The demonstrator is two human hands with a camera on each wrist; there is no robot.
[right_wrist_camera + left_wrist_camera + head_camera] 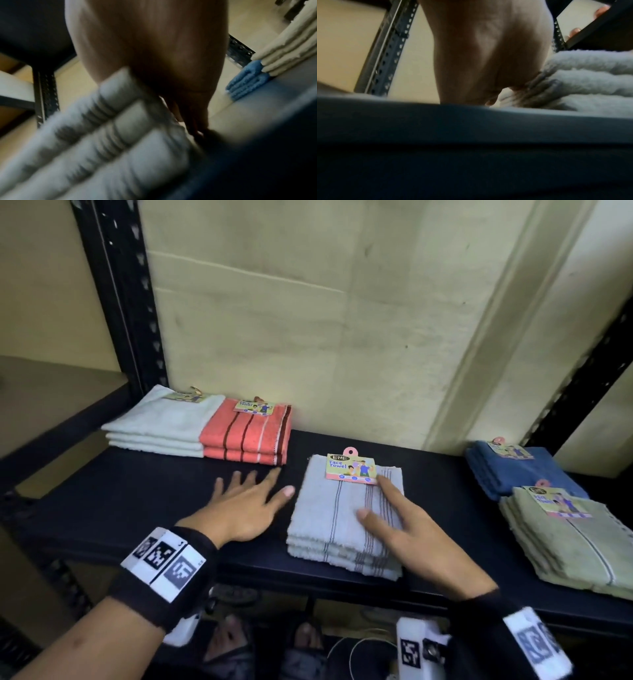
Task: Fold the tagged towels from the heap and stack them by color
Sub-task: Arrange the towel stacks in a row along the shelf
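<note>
A stack of folded light grey striped towels (329,518) lies mid-shelf, a "Face Towel" tag (351,468) on its top. My right hand (387,515) rests on the stack with straight fingers, forefinger near the tag. My left hand (250,501) lies flat and spread on the dark shelf (137,491) just left of the stack, thumb close to its edge. The left wrist view shows the palm (488,47) beside the grey towel folds (582,81). The right wrist view, blurred, shows the hand (154,54) over the striped stack (102,135).
White towels (161,422) and orange striped towels (246,433) are stacked at the back left. Blue towels (513,470) and green towels (575,542) sit at the right. Black rack posts (126,302) stand at either end. Feet and cables show below the shelf.
</note>
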